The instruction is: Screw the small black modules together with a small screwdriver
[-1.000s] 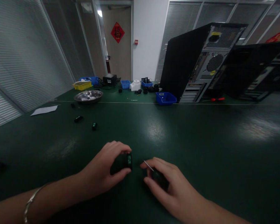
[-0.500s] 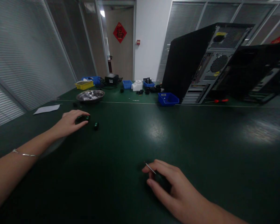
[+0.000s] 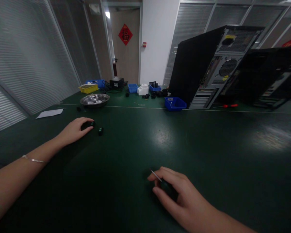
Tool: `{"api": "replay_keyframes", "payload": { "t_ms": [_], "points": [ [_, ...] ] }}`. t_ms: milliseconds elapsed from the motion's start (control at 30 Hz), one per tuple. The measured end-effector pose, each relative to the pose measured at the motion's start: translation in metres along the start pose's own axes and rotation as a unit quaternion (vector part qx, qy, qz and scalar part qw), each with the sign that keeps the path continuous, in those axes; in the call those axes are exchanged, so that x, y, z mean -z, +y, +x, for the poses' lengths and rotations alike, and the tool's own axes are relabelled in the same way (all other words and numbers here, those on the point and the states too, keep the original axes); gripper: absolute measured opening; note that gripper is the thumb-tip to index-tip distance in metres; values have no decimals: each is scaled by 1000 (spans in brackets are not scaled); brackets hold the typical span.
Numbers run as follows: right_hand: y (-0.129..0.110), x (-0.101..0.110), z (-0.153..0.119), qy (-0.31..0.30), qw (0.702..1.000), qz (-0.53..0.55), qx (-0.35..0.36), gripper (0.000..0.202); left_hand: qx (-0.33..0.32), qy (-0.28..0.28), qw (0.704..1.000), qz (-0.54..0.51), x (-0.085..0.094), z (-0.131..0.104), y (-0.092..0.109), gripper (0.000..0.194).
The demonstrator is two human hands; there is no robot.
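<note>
My left hand reaches over the left of the table, its thumb and forefinger closed about a small black part with a green patch. Just right of these fingertips, a second small black part with green on it rests on the table. In the foreground, my right hand curls around a screwdriver. Its thin metal shaft points up and left past the forefinger; the dark handle is mostly hidden in the palm.
Behind my left hand stand a steel bowl, a sheet of paper and a yellow basket. A blue bin sits beside a tilted black computer case. Farther back are a white plastic piece and a blue basket.
My left hand has shifted slightly to the right around the small black part. My right hand stays where it was with the screwdriver.
</note>
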State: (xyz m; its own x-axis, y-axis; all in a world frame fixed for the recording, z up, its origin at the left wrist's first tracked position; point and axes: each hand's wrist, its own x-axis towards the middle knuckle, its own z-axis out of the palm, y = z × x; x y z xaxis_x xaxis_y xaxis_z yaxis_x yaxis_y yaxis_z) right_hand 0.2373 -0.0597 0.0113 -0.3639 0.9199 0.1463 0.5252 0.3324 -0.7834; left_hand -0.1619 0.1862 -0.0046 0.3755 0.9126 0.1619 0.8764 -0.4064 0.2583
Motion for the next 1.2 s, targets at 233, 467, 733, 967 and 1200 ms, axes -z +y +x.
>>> {"api": "replay_keyframes", "payload": {
  "t_ms": [233, 467, 733, 967, 1200],
  "points": [
    [1, 0, 0, -7, 1000, 8, -5, 26, -14, -3, 1000, -9, 0, 1, 1, 52],
    [-3, 0, 2, 12, 1000, -3, 9, 26, -15, 5, 1000, -3, 4, 1, 5, 61],
    [-3, 2, 2, -4, 1000, 4, -3, 26, -10, 6, 1000, 15, 3, -2, 12, 46],
    [-2, 2, 3, -21, 1000, 4, -14, 25, -22, 25, 998, 48, 2, -3, 13, 42],
    [-2, 3, 1, -18, 1000, 4, -9, 25, -105, 37, 991, 76, 6, -5, 36, 46]
  ]
}}
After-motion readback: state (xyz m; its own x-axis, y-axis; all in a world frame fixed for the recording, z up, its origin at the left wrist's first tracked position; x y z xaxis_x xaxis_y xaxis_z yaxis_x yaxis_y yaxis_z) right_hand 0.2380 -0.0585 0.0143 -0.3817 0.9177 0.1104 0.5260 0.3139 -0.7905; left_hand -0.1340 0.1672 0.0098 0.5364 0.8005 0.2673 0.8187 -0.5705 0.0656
